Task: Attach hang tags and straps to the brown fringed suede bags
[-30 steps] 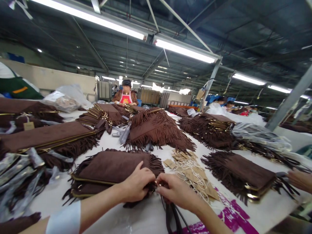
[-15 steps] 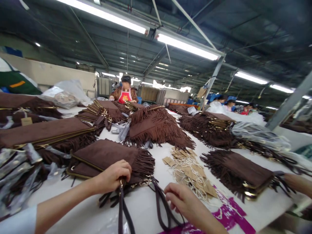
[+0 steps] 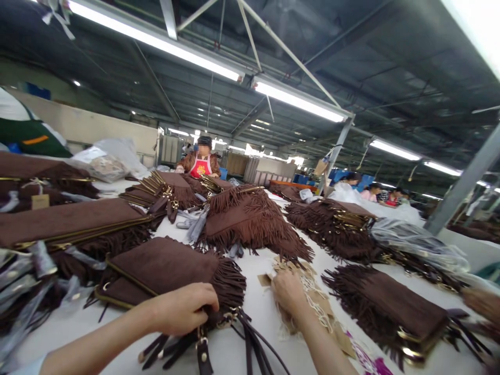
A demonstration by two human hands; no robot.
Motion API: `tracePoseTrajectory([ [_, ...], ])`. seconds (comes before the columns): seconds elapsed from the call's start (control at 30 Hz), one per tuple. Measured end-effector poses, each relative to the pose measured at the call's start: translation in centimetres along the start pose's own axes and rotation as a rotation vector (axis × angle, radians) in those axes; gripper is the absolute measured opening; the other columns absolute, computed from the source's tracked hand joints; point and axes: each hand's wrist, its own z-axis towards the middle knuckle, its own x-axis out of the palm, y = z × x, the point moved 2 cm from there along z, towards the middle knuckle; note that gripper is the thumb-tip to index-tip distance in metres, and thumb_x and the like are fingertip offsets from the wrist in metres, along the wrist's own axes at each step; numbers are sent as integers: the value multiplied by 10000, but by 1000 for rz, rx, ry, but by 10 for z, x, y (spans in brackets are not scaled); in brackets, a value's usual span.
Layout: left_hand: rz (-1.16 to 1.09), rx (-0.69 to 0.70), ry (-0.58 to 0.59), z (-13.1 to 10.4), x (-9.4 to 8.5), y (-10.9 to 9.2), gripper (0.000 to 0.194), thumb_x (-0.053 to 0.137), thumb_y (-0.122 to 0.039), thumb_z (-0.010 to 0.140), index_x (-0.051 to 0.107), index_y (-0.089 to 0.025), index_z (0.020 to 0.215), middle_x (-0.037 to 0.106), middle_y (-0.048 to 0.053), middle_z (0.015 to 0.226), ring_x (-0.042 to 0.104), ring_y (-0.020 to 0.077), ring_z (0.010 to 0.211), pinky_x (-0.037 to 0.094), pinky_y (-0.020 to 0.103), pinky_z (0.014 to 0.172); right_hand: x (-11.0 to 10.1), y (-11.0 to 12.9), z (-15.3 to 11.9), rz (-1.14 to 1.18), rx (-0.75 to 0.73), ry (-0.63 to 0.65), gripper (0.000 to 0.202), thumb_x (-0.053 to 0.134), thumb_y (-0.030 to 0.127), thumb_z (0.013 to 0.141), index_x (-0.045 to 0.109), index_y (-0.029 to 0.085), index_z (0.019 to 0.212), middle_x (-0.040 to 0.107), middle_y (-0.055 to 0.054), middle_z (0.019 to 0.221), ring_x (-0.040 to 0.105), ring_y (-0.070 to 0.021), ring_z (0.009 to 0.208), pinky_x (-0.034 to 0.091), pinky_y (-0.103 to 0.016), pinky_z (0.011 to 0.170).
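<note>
My left hand (image 3: 187, 308) is closed at the lower edge of a brown fringed bag (image 3: 167, 263), just above a metal clasp and dark strap (image 3: 203, 354) that hang beneath it. My right hand (image 3: 288, 291) lies on a pile of brown paper tags with white strings (image 3: 322, 307); its fingertips are hidden among the tags. More dark straps (image 3: 253, 341) spread over the white table (image 3: 230, 359) between my two arms.
Brown fringed bags (image 3: 253, 224) heap in the middle, with another stack (image 3: 390, 297) at right beside a person's hand (image 3: 482, 304). Plastic-wrapped straps (image 3: 23, 297) lie at left. A person in a red apron (image 3: 201, 165) is across the table.
My right hand has moved from beside the dark straps up and forward onto the paper tags. My left hand stays by the bag's clasp. The view has tilted up slightly.
</note>
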Motion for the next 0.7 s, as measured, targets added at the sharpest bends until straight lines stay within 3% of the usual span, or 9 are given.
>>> tracePoseTrajectory([
  [0.1,-202,-46,-111,7,-7,10,299,473,-124,685,658,-186,912,662,40,1022,594,205,982,444,313,922,-21,-8,9,230,18,-58,285,496,248,898,603,162,647,664,-88,807,607,-267,911,420,-377,844],
  [0.17,-376,-87,-224,21,-9,13,309,474,-134,668,645,-177,922,661,50,1070,583,219,1027,424,343,967,-35,-6,10,432,28,-53,367,408,359,928,604,174,680,610,-38,652,611,-222,715,443,-300,662],
  [0.27,-739,-121,-323,54,-5,2,501,514,-108,589,600,-183,1077,601,68,1246,501,231,1205,348,365,1054,-46,12,3,755,50,10,437,395,504,912,639,159,798,542,16,523,521,-147,467,365,-229,440],
  [0.37,-1152,-68,-247,85,10,-23,704,565,-81,506,543,-222,1195,555,77,1304,455,247,1264,429,355,937,-49,39,-10,1051,99,66,407,543,526,839,643,141,925,689,-55,717,618,-142,546,446,-206,446],
  [0.43,-1342,5,-115,97,23,-39,679,615,-101,495,560,-234,1159,609,72,1186,553,249,1137,484,317,764,-53,53,-17,1215,134,89,375,649,495,784,635,145,916,729,-102,853,681,-161,664,534,-223,534],
  [0.5,-1408,-16,-55,99,35,-45,548,669,-179,527,590,-205,1068,659,45,918,640,198,838,454,255,593,-60,59,-22,1344,166,100,335,721,451,751,643,142,853,733,-95,823,685,-148,654,557,-210,558],
  [0.57,-1336,-107,-98,93,42,-41,367,692,-291,578,622,-160,914,609,-2,665,535,109,527,334,202,463,-67,57,-27,1439,204,106,287,762,398,738,656,135,784,708,-53,706,645,-108,552,533,-165,497],
  [0.63,-1206,-144,-152,81,40,-32,278,680,-367,619,626,-135,763,559,-23,550,365,55,403,210,201,413,-71,51,-35,1505,244,114,263,788,365,728,665,133,729,668,-15,617,592,-78,469,496,-133,437],
  [0.7,-1095,-144,-149,67,32,-23,260,678,-376,631,621,-128,685,560,-24,528,315,45,393,182,210,414,-69,44,-46,1562,280,133,279,838,359,683,671,137,695,656,-1,599,569,-70,445,476,-126,411],
])
